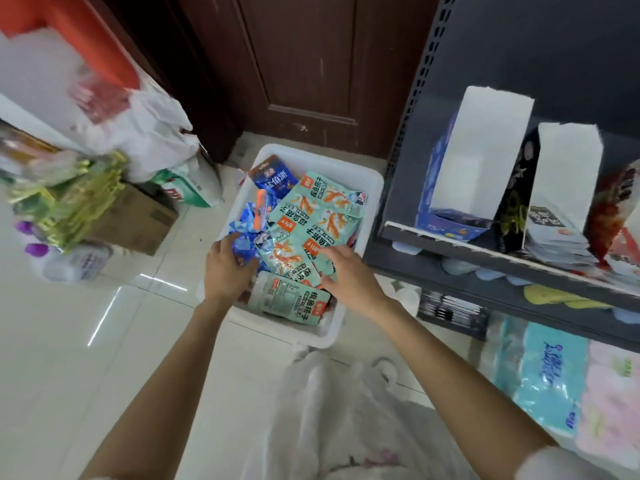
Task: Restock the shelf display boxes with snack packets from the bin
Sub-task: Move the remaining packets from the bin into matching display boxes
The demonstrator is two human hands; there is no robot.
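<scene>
Tiled floor (86, 323) holds bin (375, 178) beside shelf (485, 251).

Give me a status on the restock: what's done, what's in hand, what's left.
Done: little that shows. The blue display box on the shelf looks nearly empty; the white box beside it holds some packets.
In hand: both hands are in the white bin, the left hand on blue packets, the right hand on mint-green packets.
Left: the bin is full.
</scene>
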